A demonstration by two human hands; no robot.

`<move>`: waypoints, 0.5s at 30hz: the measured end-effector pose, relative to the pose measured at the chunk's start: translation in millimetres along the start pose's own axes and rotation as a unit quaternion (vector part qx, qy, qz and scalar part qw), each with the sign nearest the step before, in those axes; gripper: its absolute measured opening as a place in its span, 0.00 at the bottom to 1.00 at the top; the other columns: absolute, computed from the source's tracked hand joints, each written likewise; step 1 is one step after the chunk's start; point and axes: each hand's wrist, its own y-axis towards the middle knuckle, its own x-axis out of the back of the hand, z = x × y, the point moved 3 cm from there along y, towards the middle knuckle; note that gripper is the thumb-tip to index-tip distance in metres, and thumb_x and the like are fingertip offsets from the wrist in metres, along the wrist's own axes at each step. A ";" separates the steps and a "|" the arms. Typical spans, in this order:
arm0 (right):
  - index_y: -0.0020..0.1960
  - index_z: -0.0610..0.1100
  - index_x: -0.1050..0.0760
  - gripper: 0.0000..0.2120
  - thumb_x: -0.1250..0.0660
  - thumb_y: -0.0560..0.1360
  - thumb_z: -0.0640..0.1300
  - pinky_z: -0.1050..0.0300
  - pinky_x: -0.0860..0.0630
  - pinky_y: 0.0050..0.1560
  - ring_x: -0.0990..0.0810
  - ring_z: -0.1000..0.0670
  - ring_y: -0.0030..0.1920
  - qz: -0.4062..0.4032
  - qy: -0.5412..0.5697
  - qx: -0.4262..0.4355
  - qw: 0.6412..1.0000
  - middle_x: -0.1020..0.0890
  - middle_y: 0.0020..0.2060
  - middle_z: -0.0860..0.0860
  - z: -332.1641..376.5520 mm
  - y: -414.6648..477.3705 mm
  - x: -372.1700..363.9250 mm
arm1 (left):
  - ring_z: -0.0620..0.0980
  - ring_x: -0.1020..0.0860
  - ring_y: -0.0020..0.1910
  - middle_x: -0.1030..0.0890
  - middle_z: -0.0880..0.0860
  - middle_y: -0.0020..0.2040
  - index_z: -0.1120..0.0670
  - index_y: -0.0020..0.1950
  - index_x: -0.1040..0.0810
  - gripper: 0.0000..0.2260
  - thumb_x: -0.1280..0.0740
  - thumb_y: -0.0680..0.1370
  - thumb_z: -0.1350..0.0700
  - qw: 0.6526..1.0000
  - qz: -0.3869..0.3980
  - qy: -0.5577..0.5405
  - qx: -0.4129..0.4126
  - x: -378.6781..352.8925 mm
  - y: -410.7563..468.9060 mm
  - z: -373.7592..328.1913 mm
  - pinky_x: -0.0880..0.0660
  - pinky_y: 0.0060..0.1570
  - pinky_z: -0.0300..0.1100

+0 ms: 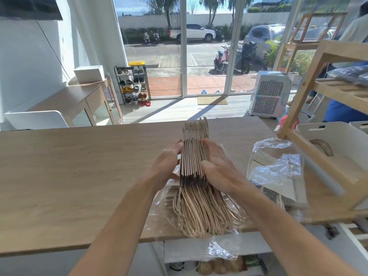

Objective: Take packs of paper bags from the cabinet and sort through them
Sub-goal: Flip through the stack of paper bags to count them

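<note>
Head view: the left hand (166,164) and right hand (218,168), both forearms stretched forward, press flat against either side of one stack of brown paper bags (194,156) standing on edge on the wooden table (59,176). Twisted paper-cord handles (201,214) fan toward the table's near edge. Crumpled clear plastic wrap (276,168) lies just right, beside one white bin (338,140).

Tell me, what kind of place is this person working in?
Probably a small shop or home packing room at street level: kraft paper bags held over a wooden table, a shoe rack by glass doors, wooden shelving.
</note>
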 end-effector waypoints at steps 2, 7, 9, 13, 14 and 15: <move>0.75 0.50 0.48 0.36 0.44 0.67 0.47 0.53 0.41 0.67 0.38 0.53 0.66 -0.004 0.006 -0.009 1.000 0.36 0.68 0.50 1.9 0.8 -0.6 | 0.48 0.20 0.47 0.17 0.47 0.51 0.43 0.55 0.21 0.15 0.46 0.81 0.44 1.000 0.003 -0.006 0.003 1.2 -0.4 -0.2 0.25 0.29 0.40; 0.70 0.57 0.47 0.33 0.41 0.66 0.46 0.55 0.33 0.50 0.29 0.61 0.51 -0.026 0.042 -0.014 0.999 0.29 0.52 0.59 2.9 -1.8 -0.1 | 0.49 0.19 0.48 0.15 0.48 0.48 0.43 0.50 0.19 0.16 0.46 0.80 0.41 1.000 0.008 0.009 0.001 1.4 4.4 4.6 0.25 0.33 0.42; 0.68 0.58 0.45 0.32 0.40 0.66 0.48 0.57 0.32 0.47 0.26 0.56 0.49 -0.029 0.043 -0.025 0.998 0.28 0.50 0.60 1.9 -3.1 -0.6 | 0.52 0.20 0.53 0.16 0.50 0.52 0.42 0.50 0.18 0.19 0.48 0.79 0.39 1.000 0.019 0.004 -0.005 1.2 5.9 5.8 0.23 0.42 0.49; 0.59 0.63 0.42 0.24 0.39 0.66 0.50 0.54 0.27 0.48 0.24 0.56 0.46 -0.017 0.048 -0.048 0.998 0.24 0.47 0.57 1.1 -6.2 -0.6 | 0.54 0.20 0.54 0.17 0.52 0.54 0.41 0.47 0.17 0.20 0.49 0.80 0.42 1.000 0.016 -0.011 -0.009 0.7 10.0 8.2 0.21 0.43 0.50; 0.59 0.63 0.42 0.24 0.39 0.66 0.50 0.51 0.26 0.50 0.23 0.54 0.47 -0.017 0.049 -0.051 0.997 0.22 0.47 0.56 0.7 -7.1 0.0 | 0.52 0.20 0.51 0.17 0.51 0.52 0.40 0.45 0.17 0.20 0.49 0.81 0.43 1.000 0.013 -0.004 -0.008 0.9 10.6 9.1 0.22 0.35 0.45; 0.60 0.62 0.41 0.24 0.39 0.66 0.50 0.50 0.26 0.50 0.23 0.54 0.47 -0.020 0.050 -0.051 0.997 0.22 0.47 0.55 0.4 -7.5 1.4 | 0.50 0.20 0.47 0.16 0.50 0.49 0.39 0.43 0.17 0.20 0.49 0.81 0.45 1.000 0.011 0.006 -0.008 0.6 11.8 10.2 0.24 0.28 0.40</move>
